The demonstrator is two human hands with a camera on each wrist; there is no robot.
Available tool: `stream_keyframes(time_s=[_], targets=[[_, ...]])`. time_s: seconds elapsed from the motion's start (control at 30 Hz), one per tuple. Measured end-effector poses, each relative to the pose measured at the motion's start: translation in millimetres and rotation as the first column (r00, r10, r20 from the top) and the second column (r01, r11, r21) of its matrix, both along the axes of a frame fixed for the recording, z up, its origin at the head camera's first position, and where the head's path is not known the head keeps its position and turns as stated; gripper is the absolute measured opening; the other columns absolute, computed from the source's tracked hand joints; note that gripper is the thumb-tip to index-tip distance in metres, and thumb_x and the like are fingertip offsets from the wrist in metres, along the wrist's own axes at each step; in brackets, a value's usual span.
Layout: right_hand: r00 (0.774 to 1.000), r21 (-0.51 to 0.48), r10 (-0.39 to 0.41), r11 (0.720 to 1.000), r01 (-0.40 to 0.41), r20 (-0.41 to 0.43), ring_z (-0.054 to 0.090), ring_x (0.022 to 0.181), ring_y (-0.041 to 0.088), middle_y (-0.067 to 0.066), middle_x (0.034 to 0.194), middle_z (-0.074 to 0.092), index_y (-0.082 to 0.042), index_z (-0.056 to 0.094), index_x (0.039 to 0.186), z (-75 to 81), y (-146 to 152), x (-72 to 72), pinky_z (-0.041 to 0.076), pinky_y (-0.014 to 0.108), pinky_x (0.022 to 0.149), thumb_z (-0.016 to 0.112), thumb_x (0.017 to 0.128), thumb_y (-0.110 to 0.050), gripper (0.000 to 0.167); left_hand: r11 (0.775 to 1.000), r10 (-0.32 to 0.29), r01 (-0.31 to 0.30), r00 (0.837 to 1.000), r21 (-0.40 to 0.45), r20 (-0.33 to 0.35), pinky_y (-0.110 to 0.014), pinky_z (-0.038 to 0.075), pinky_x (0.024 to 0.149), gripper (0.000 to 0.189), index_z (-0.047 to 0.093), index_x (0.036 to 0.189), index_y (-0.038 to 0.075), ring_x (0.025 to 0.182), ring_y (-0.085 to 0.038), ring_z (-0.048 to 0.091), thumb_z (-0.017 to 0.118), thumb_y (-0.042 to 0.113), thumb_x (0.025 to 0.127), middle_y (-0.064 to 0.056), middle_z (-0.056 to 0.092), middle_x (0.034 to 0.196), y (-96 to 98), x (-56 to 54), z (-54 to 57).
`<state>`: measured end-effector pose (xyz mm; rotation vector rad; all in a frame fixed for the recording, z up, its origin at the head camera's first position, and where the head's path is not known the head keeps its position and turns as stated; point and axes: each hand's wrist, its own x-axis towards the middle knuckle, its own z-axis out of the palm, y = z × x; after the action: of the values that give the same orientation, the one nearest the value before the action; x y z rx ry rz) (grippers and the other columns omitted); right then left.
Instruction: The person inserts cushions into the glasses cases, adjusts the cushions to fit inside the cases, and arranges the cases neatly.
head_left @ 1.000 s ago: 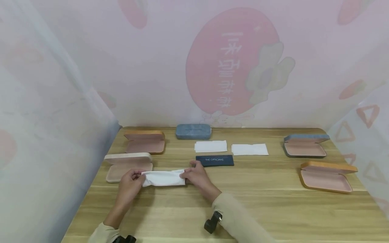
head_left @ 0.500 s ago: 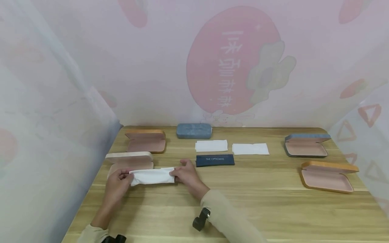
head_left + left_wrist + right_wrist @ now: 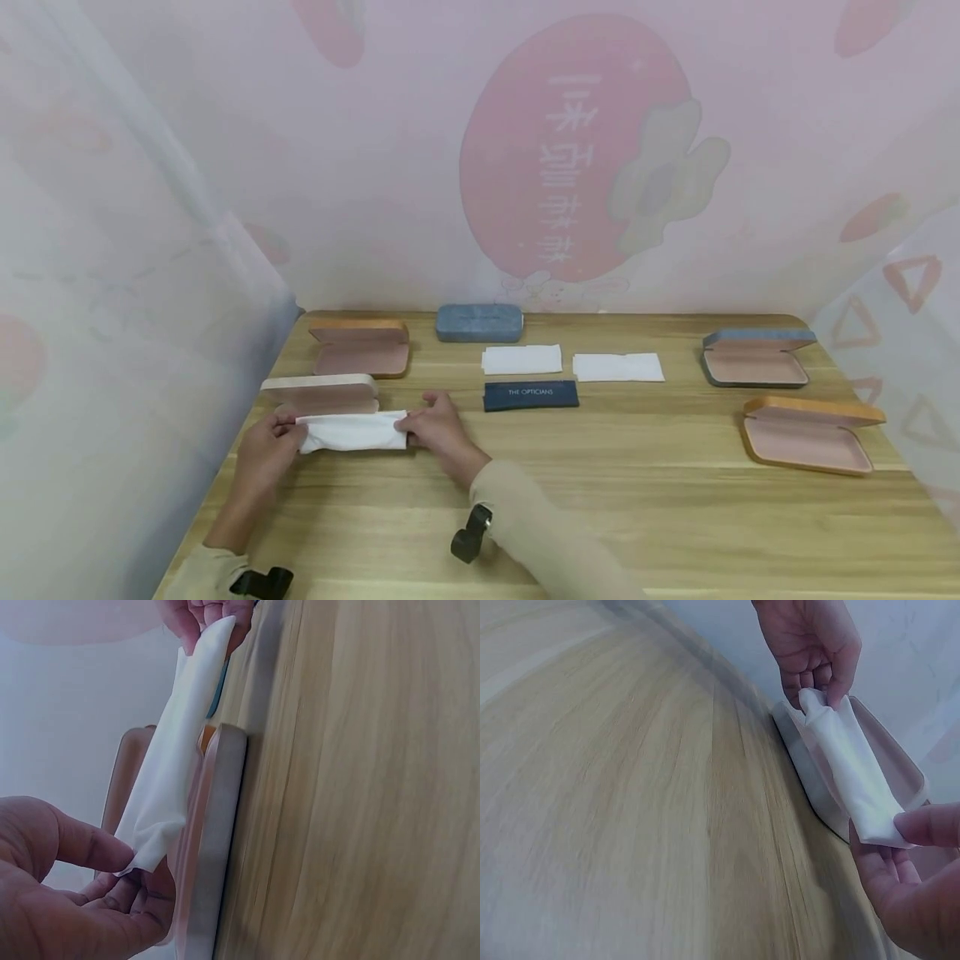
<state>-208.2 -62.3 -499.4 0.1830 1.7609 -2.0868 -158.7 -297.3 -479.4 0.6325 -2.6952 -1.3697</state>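
A folded white cloth [image 3: 352, 432] is stretched lengthwise between both hands. My left hand [image 3: 264, 454] pinches its left end between thumb and fingers, as the left wrist view shows closely at the cloth's lower end [image 3: 154, 832]. At the other end, my right hand [image 3: 442, 433] pinches the cloth with the thumb on top and fingers beneath. Just behind the cloth lies an open cream glasses case [image 3: 318, 385] with a pink lining; the cloth hides much of its base. In the right wrist view the cloth [image 3: 855, 776] overlaps the case's opening.
An open orange glasses case [image 3: 360, 358] stands behind the cream one. A closed blue case [image 3: 480, 323], two folded white cloths [image 3: 521, 360] and a dark "THE OPTICIANS" pouch [image 3: 531, 396] lie mid-table. Open blue [image 3: 753, 367] and orange [image 3: 808, 446] cases sit at the right.
Both hands have moved left and slightly away from me with the white cloth, from right of the cream case to in front of and overlapping it. The other items stay put.
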Motion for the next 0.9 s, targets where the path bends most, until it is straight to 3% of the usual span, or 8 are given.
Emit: stream_keyframes(time_s=[0.23,0.43,0.63,0.9], targets=[[1.0,-0.006,-0.019,1.0,0.019,-0.016,0.061,0.08,0.015,0.01,0.1,0.061,0.005,0.035,0.145,-0.6,-21.6,1.7,0.056,0.027,0.069,0.074,0.081,0.007,0.075,1.0,-0.026,0.026,0.999,0.007,0.033,-0.014,0.046,0.069,0.049,0.049,0.139,-0.01,0.099,-0.016,0.054,0.052,0.019,0.1,-0.026,0.056,0.134,-18.8,-2.9,-0.2],[0.999,0.004,-0.036,0.999,0.037,-0.041,0.066,0.082,0.016,0.011,0.099,0.065,0.006,0.033,0.145,-1.5,-34.4,1.3,0.059,0.028,0.071,0.074,0.08,0.007,0.076,0.999,-0.023,0.024,0.998,-0.025,0.054,-0.017,0.046,0.067,0.046,0.052,0.133,-0.011,0.097,-0.019,0.055,0.051,0.019,0.098,-0.027,0.059,0.128,-29.5,-6.4,3.7],[0.998,0.028,-0.048,0.998,0.049,-0.051,0.063,0.072,0.014,0.009,0.091,0.065,0.003,0.034,0.146,2.7,-47.0,-2.7,0.058,0.028,0.069,0.075,0.08,0.007,0.077,0.998,-0.012,0.014,0.999,-0.058,0.044,-0.019,0.046,0.065,0.043,0.058,0.129,-0.01,0.087,-0.014,0.055,0.052,0.017,0.096,-0.025,0.065,0.12,-39.9,-12.0,6.7],[0.996,0.104,-0.05,0.993,0.059,-0.079,0.066,0.075,0.015,0.01,0.091,0.069,0.001,0.037,0.144,7.3,-59.0,-8.4,0.058,0.029,0.066,0.075,0.079,0.01,0.075,0.989,-0.071,0.079,0.995,-0.127,0.065,-0.02,0.047,0.067,0.047,0.056,0.131,-0.014,0.098,-0.026,0.061,0.054,0.019,0.098,-0.03,0.064,0.123,-54.9,-18.3,7.0]])
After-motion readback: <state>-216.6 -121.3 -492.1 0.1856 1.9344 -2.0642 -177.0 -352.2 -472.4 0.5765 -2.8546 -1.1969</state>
